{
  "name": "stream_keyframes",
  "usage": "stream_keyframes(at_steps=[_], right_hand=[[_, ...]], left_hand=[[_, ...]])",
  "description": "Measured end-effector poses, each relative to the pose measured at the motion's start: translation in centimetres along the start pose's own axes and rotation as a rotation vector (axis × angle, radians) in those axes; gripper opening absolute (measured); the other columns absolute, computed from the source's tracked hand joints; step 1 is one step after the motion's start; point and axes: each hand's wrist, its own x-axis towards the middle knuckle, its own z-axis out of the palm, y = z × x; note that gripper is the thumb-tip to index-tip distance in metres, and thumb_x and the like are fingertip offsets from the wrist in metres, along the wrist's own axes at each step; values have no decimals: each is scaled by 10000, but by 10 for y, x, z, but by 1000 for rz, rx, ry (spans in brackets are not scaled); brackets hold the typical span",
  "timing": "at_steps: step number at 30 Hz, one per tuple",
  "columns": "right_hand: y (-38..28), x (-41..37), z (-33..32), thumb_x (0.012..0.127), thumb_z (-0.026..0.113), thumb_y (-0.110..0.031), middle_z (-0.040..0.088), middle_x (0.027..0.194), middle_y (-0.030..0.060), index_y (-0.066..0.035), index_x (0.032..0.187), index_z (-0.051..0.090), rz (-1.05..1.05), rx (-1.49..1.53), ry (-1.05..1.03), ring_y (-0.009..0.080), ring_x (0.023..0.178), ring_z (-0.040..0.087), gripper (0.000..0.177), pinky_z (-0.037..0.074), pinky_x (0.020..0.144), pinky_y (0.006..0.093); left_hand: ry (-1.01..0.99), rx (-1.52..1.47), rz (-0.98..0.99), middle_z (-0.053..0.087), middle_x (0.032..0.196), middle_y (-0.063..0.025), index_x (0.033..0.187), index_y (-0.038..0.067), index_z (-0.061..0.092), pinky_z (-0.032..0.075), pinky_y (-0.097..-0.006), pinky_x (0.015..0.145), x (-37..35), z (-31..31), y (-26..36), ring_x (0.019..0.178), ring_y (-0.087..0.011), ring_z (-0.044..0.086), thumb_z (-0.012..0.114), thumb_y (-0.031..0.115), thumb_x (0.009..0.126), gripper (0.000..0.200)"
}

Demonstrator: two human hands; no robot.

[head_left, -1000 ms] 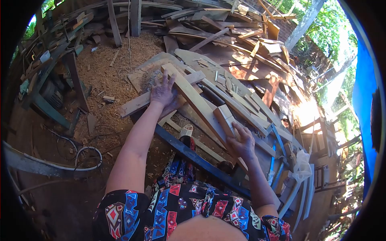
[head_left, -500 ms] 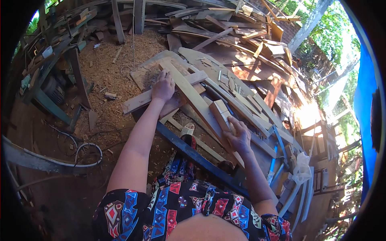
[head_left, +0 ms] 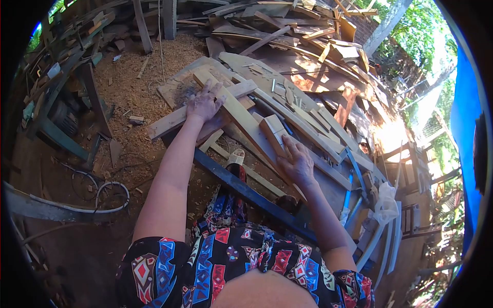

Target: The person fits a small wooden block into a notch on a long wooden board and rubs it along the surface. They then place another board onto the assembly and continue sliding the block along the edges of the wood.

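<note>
My left hand (head_left: pixel 204 102), fingers spread, and right hand (head_left: pixel 298 161), half-curled against a block (head_left: pixel 273 132), press the long board (head_left: pixel 239 118). It runs diagonally, far-left to near-right, over the cluttered bench (head_left: pixel 245 68); shavings (head_left: pixel 126 92) cover the ground.

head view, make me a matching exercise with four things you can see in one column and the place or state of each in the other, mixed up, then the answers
Things:
1. the person's left hand
2. the person's right hand
3. the whitish translucent plastic bag
4. the big bright blue sheet

Place or state:
a. crumpled, to the right of the right hand
b. at the far right edge of the view
c. by the upper end of the long pale wooden board
d. at the short wooden block

Right pairs: 1-c, 2-d, 3-a, 4-b
</note>
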Motion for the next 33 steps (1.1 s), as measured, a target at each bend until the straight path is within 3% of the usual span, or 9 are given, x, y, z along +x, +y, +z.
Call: stream_keyframes(at_steps=[5,10,12,16,18,23,27,33], right_hand=[[6,-25,-9,768,676,-273,557,1061,136,-208,1370,471,-29,-7,-7,336,1056,530,639,451,885,443],[13,-61,-21,755,717,-281,563,1048,114,-179,1353,499,-15,-54,-9,315,978,530,644,459,838,420],[13,-54,-19,754,721,-283,567,1061,118,-168,1353,500,-15,-46,-26,318,1016,530,649,446,869,419],[7,1,0,755,717,-305,574,1100,126,-172,1365,489,-138,-51,3,324,1073,528,664,424,927,421],[-16,46,12,763,689,-285,572,1084,137,-219,1372,474,-58,-82,-73,344,1077,522,649,449,903,452],[-51,121,46,781,672,-276,558,1129,136,-227,1353,485,-126,-44,-2,341,1110,507,604,440,924,457],[-44,106,41,783,670,-261,560,1130,143,-227,1344,492,-136,-62,10,341,1088,517,589,442,918,451],[2,-12,-7,788,672,-261,571,1094,139,-182,1352,491,-94,-64,-33,352,1063,521,598,448,896,438]], left_hand=[[23,6,3,258,1535,-80,1457,299,323,383,-503,998,-3,-3,2,1165,-337,555,379,564,921,602],[23,26,-9,247,1534,-77,1458,278,322,370,-514,1002,-2,0,3,1218,-329,503,379,550,926,600],[21,37,-21,240,1537,-75,1456,276,326,369,-516,1000,-2,1,4,1228,-325,491,378,552,926,600],[-23,7,-38,215,1546,-59,1464,292,292,321,-548,1036,0,0,5,1320,-327,399,366,559,926,605],[-3,-25,-46,218,1546,-54,1467,284,282,318,-548,1035,2,4,3,1319,-325,400,365,558,927,611],[38,-68,-50,227,1547,-41,1471,273,265,306,-548,1038,4,9,1,1302,-329,421,359,560,929,620],[6,-50,-62,225,1551,-38,1466,272,279,295,-557,1044,6,8,2,1279,-336,451,360,561,930,614],[12,-23,-45,220,1551,-42,1465,257,284,316,-553,1030,4,7,1,1260,-323,471,368,545,936,608]])
